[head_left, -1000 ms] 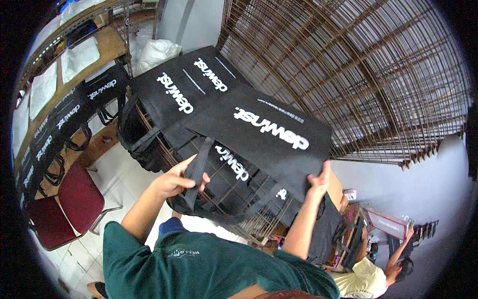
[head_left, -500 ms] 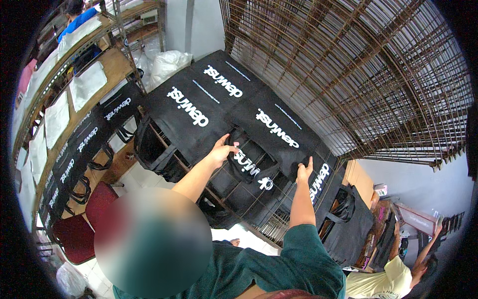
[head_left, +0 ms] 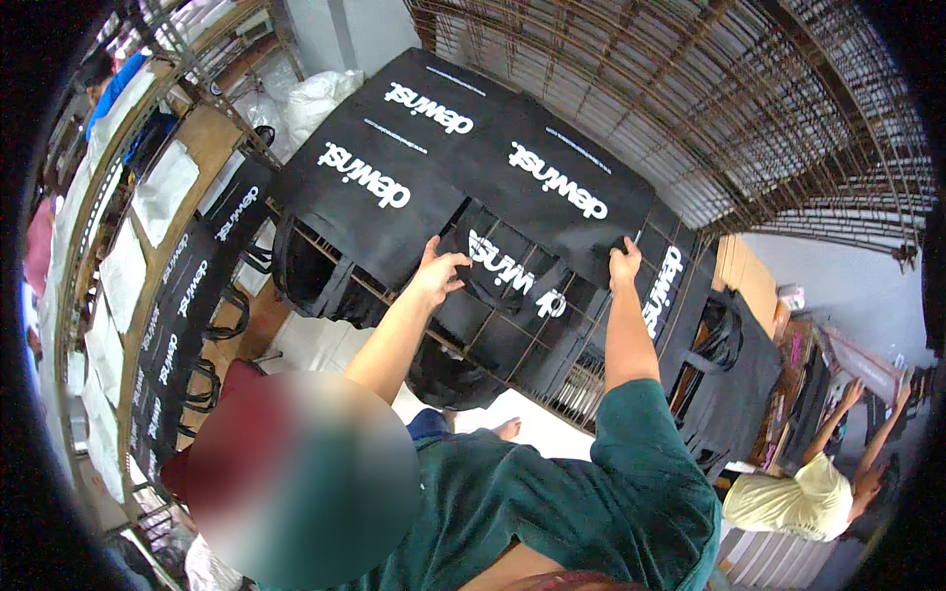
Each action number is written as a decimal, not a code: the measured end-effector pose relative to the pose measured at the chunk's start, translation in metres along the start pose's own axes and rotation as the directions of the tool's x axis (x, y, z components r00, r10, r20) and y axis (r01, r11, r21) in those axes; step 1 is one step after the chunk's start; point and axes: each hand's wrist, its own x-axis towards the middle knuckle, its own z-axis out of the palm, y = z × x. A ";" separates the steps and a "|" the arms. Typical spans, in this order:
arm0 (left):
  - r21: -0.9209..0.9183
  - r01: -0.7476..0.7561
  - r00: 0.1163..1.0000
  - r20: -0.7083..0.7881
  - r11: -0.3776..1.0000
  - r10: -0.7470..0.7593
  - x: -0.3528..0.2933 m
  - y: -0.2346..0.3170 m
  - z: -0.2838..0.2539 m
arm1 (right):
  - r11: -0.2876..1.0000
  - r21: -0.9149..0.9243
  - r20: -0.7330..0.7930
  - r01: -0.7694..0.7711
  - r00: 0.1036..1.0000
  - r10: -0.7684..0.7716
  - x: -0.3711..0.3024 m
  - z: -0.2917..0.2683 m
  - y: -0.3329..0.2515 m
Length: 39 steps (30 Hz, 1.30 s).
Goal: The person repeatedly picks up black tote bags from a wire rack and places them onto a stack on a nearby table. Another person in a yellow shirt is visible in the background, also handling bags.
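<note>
Black bag [head_left: 560,185] lies nearly flat on wire rack [head_left: 583,379], beside two other bags [head_left: 360,202] already laid out. Right hand [head_left: 625,264] pinches its near corner, not yet clear; left hand [head_left: 439,274] spread by the handle, contact unclear.

Closed off at the far left by a pale wall [head_left: 379,34] and on the right by a bluish-grey wall [head_left: 838,286]. Floored in white tiles [head_left: 310,350], glaringly bright near the middle. Lined along the left with wood-topped shelving [head_left: 202,133], framed in metal. Filled across the far right by a many-layered brown wire rack [head_left: 611,59]. Furnished at near left with a dark red chair [head_left: 236,374], partly blurred.
</note>
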 end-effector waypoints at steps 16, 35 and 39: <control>0.662 -0.611 0.609 0.045 0.433 0.792 -0.115 -0.065 -0.019 | 0.951 -0.238 -0.221 0.199 0.942 -0.252 -0.070 -0.071 -0.040; 0.617 -0.773 0.585 0.606 0.145 0.539 -0.218 -0.200 0.042 | 0.937 -0.233 -0.306 0.259 0.895 -0.323 -0.253 -0.298 0.059; 0.641 -0.748 0.635 0.617 0.172 0.465 -0.235 -0.239 0.030 | 0.881 -0.249 -0.217 0.403 0.863 -0.457 -0.303 -0.332 0.089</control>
